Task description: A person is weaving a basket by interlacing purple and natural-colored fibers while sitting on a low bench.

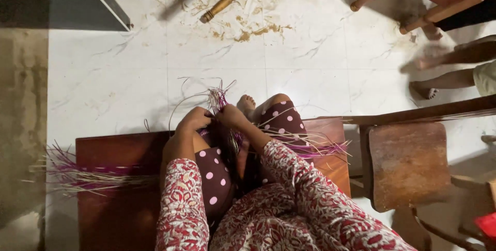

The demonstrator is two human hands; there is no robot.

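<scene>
Head view: left hand [192,121] and right hand [230,114] were both curled shut on a bunch of thin purple and pale straw strips [218,97], held between them above the knees. More loose purple strips [85,173] lay on the brown wooden bench [119,153], well left of the left hand.

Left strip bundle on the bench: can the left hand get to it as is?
Probably yes. The loose strip bundle lies uncovered on the bench on the left hand's side, but that hand is gripping the weave and must let go first.
</scene>
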